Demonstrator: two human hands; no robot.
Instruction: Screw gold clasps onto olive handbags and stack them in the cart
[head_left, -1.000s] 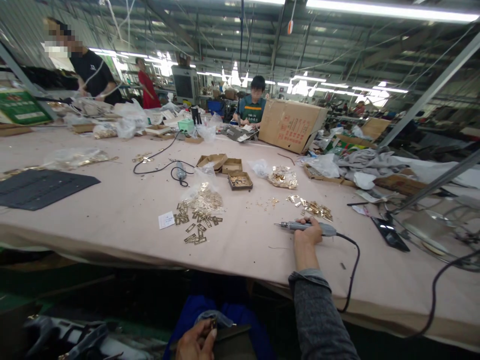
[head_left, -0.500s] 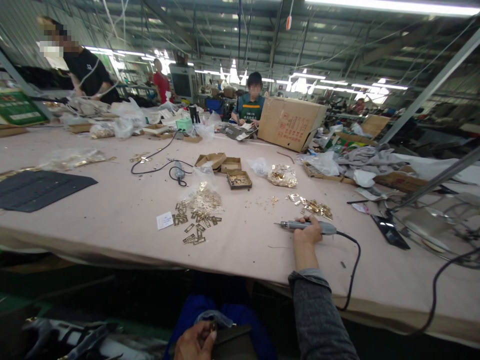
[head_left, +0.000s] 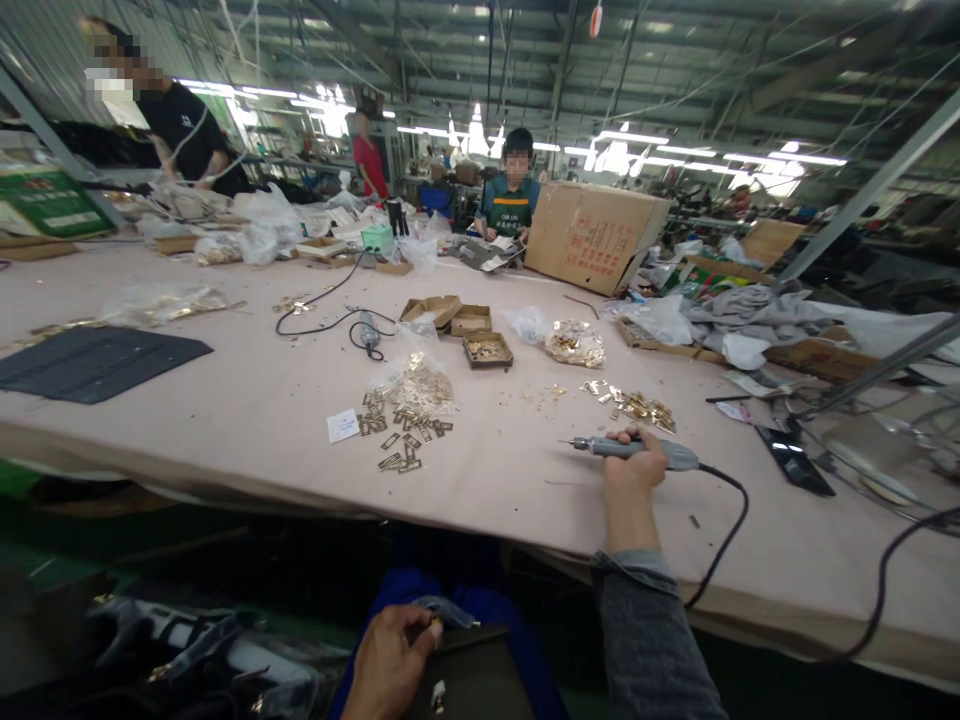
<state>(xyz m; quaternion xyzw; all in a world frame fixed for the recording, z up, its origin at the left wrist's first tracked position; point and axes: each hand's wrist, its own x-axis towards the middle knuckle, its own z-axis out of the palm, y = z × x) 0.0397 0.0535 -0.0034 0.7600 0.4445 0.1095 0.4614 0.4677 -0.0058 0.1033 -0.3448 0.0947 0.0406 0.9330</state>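
Observation:
My right hand (head_left: 634,465) is wrapped round a grey electric screwdriver (head_left: 679,455), held nearly level over the table with its bit pointing left. A black cord runs from its rear end. Down at my lap, the thumb and fingers of my left hand (head_left: 391,655) are pinched together. A small gold-coloured metal piece (head_left: 435,622) shows at the fingertips, partly hidden by them. Beside it lies a dark olive flat panel (head_left: 480,675) with clear plastic film (head_left: 450,610) at its upper edge. Several gold rectangular plates (head_left: 405,455) lie loose on the tabletop.
On the table (head_left: 480,500) are a box of small parts (head_left: 487,350), a bag of gold fittings (head_left: 574,343), another screwdriver (head_left: 368,330), a dark sheet (head_left: 97,365) and a phone-like black object (head_left: 795,460). A co-worker (head_left: 511,200) sits opposite, beside a large carton (head_left: 592,235).
The view has shifted slightly, moving the table scene to the right. My left hand has come up a little, showing more of the panel. My right hand still holds the screwdriver.

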